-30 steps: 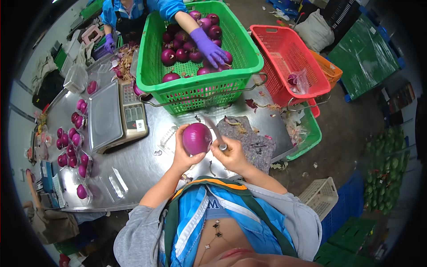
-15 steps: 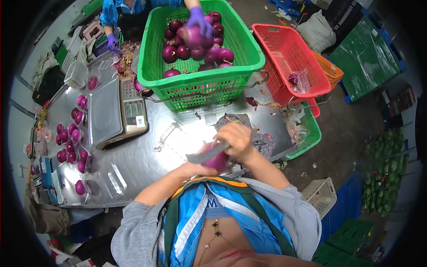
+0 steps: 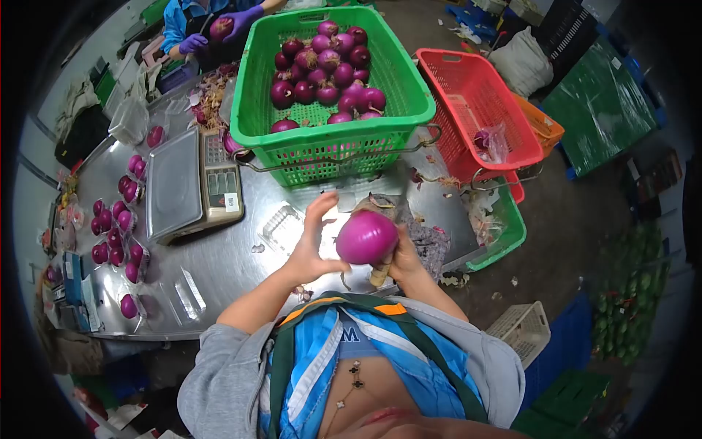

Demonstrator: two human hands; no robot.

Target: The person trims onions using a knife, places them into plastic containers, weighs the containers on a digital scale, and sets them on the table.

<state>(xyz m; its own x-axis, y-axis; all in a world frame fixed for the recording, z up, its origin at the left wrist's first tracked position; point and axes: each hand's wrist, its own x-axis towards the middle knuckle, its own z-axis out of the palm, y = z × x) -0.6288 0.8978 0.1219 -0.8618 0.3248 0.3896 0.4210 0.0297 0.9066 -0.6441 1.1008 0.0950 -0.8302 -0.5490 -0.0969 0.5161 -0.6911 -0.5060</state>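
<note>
A peeled, glossy red onion point(image 3: 365, 238) is held up over the near edge of the steel table. My right hand point(image 3: 402, 256) grips it from the right side, the fingers partly hidden behind it. Just left of the onion, my left hand point(image 3: 311, 245) is spread open with thumb and fingers apart, holding nothing. Below the onion a tan stub point(image 3: 379, 275) sticks out by my right hand; I cannot tell whether it is a knife handle. A clear plastic tray point(image 3: 282, 228) lies beyond my left hand, and a grey cloth point(image 3: 430, 245) beside my right.
A green crate point(image 3: 333, 135) of red onions stands ahead. To its left are a scale point(image 3: 175, 190) and several packed onions point(image 3: 115, 238). A red crate point(image 3: 468, 110) stands right, above a green bin point(image 3: 508, 227) with scraps. Across the table, a co-worker's purple-gloved hands hold an onion point(image 3: 221, 29).
The knife blade seen over the onion is out of sight. My left hand has let go and spread open; the onion is now in my right hand. The co-worker's glove left the crate with an onion.
</note>
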